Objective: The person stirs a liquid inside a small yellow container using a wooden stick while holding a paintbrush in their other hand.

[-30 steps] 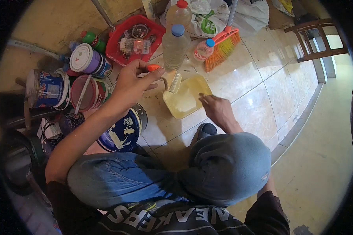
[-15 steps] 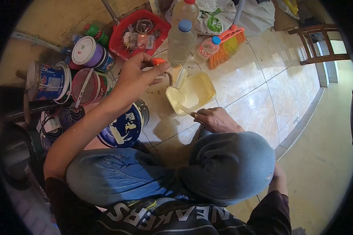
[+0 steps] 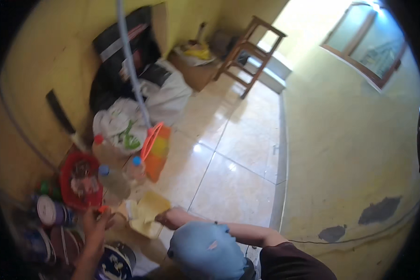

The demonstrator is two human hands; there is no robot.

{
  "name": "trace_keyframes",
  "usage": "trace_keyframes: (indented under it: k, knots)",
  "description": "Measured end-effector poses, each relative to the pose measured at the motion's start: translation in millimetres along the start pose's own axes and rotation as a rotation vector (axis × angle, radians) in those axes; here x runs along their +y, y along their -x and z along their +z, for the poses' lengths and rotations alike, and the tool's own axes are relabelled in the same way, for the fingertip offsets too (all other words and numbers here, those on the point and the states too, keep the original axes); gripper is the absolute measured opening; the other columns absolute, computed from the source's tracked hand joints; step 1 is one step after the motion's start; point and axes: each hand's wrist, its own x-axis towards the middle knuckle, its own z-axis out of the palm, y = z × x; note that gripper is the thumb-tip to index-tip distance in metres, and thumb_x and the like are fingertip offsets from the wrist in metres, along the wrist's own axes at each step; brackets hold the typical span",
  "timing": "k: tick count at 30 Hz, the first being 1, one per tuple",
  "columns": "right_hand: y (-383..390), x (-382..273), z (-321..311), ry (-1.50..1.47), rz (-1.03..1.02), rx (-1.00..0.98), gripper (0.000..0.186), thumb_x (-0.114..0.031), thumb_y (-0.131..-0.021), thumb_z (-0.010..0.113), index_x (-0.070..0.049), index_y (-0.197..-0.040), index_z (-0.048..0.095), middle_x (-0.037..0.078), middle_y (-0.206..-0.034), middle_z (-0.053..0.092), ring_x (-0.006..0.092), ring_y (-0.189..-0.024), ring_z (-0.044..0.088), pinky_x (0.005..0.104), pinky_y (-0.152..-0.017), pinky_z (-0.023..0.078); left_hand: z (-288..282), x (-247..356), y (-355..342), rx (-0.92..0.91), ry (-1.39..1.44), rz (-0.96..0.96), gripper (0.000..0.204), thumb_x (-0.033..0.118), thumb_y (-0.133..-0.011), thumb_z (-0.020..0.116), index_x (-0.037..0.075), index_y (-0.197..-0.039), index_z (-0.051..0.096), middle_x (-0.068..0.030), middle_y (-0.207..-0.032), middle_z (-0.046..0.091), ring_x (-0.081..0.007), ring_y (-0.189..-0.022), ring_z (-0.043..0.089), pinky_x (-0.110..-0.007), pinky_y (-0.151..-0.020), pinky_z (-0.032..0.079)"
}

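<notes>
Yellow container (image 3: 149, 212) on floor, right hand (image 3: 165, 218) gripping near edge; left hand (image 3: 96, 224) pinching orange cap (image 3: 102, 209). Open tiled floor (image 3: 233, 186) rightward.

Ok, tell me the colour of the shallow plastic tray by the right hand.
Pale yellow; the shallow plastic tray shows best in the head view.

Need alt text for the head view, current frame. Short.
Blurred fisheye view down at a tiled floor: the left hand holds a small orange-tipped object, and the right hand touches a pale yellow container. Plastic bottles, a red basket, paint cans and an orange broom crowd the yellow wall.
</notes>
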Motion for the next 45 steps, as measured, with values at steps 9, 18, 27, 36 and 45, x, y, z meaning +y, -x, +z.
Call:
trace_keyframes:
  k: [9, 18, 27, 36, 45]
  knots:
    - [-2.9, 4.7, -61.0, 0.212, 0.187, 0.126, 0.024, -0.026, -0.104, 0.059, -0.01, -0.112, 0.074, 0.02, -0.093, 0.076, 0.0437, -0.082, 0.073, 0.0538, -0.072, 0.058, 1.6, -1.1, -0.1, 0.001, 0.039, 0.009, 0.026, 0.014, -0.101, 0.075, 0.004, -0.114, 0.054, -0.0111, -0.118, 0.062, -0.0233, -0.104, 0.072, -0.037, -0.085, 0.066]
    - [0.9, -32.6, -7.8, 0.182, 0.001, -0.274, 0.029, -0.026, -0.105, 0.059, -0.009, -0.124, 0.072, 0.015, -0.112, 0.077, 0.0377, -0.102, 0.073, 0.0493, -0.086, 0.059, 3.3, -9.5, -5.5, -0.046, 0.062, 0.026, 0.03, 0.012, -0.099, 0.077, 0.003, -0.113, 0.052, -0.0113, -0.117, 0.062, -0.0222, -0.105, 0.07, -0.037, -0.081, 0.067]
    - [-2.5, -2.4, -43.8, 0.188, 0.223, 0.022, 0.032, -0.03, -0.109, 0.056, -0.01, -0.126, 0.074, 0.02, -0.111, 0.077, 0.0429, -0.096, 0.073, 0.0505, -0.084, 0.059, 11.1, -4.3, 5.4, -0.127, -0.029, -0.016, 0.036, 0.016, -0.097, 0.081, 0.001, -0.114, 0.053, -0.0138, -0.124, 0.059, -0.0231, -0.104, 0.072, -0.038, -0.08, 0.067]
    - [14.8, -0.2, -15.8, -0.058, 0.016, -0.184, 0.031, -0.029, -0.108, 0.057, -0.011, -0.125, 0.075, 0.019, -0.113, 0.077, 0.0423, -0.097, 0.074, 0.0524, -0.083, 0.059, 7.0, 1.9, 7.5, -0.116, -0.01, 0.071, 0.033, 0.015, -0.097, 0.08, 0.001, -0.113, 0.055, -0.0128, -0.119, 0.064, -0.0219, -0.105, 0.072, -0.036, -0.082, 0.067]
    - [9.2, 14.9, -48.8, 0.236, 0.186, 0.049, 0.032, -0.031, -0.105, 0.056, -0.013, -0.123, 0.075, 0.015, -0.106, 0.078, 0.0414, -0.088, 0.074, 0.0498, -0.077, 0.061, 8.6, 3.4, 5.5, -0.107, 0.032, 0.059, 0.032, 0.014, -0.097, 0.08, 0.0, -0.112, 0.055, -0.0139, -0.12, 0.064, -0.0227, -0.103, 0.073, -0.035, -0.082, 0.067]
